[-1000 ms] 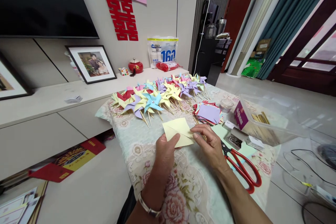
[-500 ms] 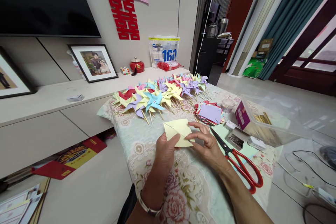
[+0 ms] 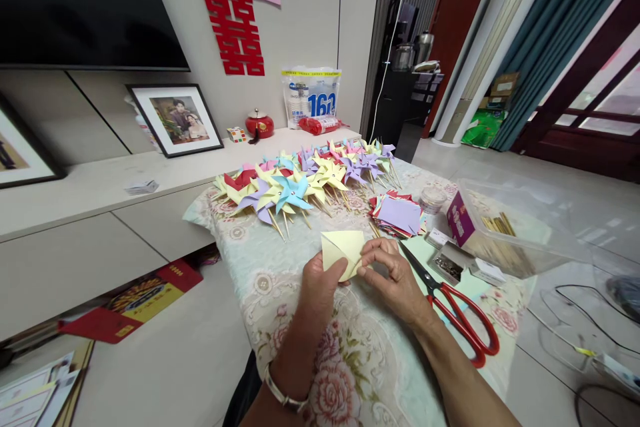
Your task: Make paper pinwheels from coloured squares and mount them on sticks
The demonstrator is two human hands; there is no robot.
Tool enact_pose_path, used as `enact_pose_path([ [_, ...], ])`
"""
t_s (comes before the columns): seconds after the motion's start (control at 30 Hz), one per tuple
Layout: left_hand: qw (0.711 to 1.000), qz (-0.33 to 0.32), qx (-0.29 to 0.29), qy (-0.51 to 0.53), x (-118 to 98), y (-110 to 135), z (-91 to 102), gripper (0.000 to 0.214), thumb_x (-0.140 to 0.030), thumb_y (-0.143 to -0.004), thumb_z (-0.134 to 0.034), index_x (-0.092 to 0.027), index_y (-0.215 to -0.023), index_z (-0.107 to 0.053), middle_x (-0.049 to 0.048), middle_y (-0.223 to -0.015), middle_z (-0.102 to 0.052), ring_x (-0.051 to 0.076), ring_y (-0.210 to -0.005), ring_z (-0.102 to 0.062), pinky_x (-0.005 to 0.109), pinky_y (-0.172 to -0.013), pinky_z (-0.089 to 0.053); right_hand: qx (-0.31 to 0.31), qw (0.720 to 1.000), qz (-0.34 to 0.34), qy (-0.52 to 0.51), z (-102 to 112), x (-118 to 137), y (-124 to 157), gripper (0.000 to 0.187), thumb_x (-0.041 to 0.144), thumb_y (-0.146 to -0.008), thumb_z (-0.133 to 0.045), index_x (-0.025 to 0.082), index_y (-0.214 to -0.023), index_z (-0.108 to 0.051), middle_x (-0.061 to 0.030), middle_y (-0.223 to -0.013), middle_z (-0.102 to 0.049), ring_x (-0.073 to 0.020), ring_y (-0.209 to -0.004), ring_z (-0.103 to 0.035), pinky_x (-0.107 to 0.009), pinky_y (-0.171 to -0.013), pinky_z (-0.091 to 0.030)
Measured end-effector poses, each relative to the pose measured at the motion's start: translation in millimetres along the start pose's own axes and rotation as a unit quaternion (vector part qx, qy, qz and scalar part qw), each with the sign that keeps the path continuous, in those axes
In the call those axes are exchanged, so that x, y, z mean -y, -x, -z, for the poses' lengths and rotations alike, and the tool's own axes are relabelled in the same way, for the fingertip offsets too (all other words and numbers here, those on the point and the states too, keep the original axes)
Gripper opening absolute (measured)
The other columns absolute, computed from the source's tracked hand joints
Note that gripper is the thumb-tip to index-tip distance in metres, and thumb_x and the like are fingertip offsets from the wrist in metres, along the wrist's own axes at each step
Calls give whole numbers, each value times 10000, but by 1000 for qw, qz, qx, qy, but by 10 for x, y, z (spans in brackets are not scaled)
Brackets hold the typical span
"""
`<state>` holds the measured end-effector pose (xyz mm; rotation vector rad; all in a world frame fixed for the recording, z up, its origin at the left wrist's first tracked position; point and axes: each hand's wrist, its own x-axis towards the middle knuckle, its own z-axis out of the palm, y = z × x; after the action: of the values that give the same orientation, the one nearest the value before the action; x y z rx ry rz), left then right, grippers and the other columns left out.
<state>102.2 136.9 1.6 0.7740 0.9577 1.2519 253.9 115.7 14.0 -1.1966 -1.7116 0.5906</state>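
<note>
My left fingers [image 3: 336, 272] and right fingers [image 3: 381, 257] pinch closed on a pale-yellow paper square [image 3: 344, 246], seemingly unfinished; assembled multicoloured paper pinwheels [image 3: 293, 193] lie beyond, a mixed-colour paper stack [image 3: 399, 215] apparently left to do.

One held sheet [image 3: 343, 247], two photo frames [image 3: 176, 121]

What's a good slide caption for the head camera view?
Left hand and right hand hold yellow paper near red-handled scissors, with paper pinwheels beyond.
</note>
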Motion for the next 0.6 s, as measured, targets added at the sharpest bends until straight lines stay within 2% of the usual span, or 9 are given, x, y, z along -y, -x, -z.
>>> enact_pose_path([
  [0.23, 999, 2, 23, -38, -19, 23, -37, 229, -258, -668, -705, -114, -845, -713, 18, -678, -707, 135, -548, -577, 227, -482, -479, 6, 999, -33, 6, -13, -12, -4, 119, 281, -848, -651, 213, -756, -684, -66, -1021, -599, -260, -1028, -519, -422, -936, -344],
  [0.6, 997, -5, 35, -75, -43, 43, -49, 167, -272, -690, -673, -124, -766, -682, -23, -601, -622, 104, -515, -503, 208, -488, -445, 2, 998, -64, 4, -51, -18, -17, 93, 251, -774, -678, 207, -692, -684, -77, -1057, -614, -271, -1070, -534, -424, -963, -339],
])
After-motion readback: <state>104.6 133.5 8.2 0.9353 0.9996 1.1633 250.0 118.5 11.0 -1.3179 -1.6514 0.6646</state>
